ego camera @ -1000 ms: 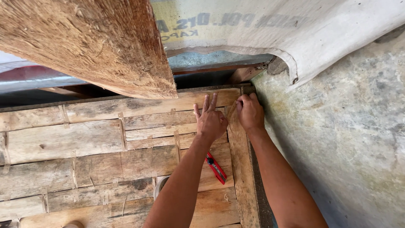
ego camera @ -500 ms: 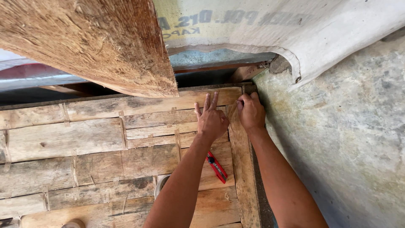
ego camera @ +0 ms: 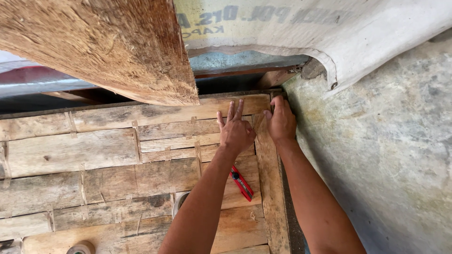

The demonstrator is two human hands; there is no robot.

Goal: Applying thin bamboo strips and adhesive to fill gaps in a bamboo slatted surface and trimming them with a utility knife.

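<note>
Both your bare forearms reach forward side by side, drawing closer toward the wrists. Your left hand (ego camera: 236,133) lies palm down and flat, fingers (ego camera: 231,111) straight and slightly spread, pointing away from you, gripping nothing. Your right hand (ego camera: 281,123) sits just beside it, near but apart, knuckles up, fingers curled downward at the tips; what they press is hidden.

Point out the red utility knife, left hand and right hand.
red utility knife (ego camera: 242,183), head view, middle of its handle.
left hand (ego camera: 235,132), head view, back of the hand.
right hand (ego camera: 281,123), head view, back of the hand.
</note>
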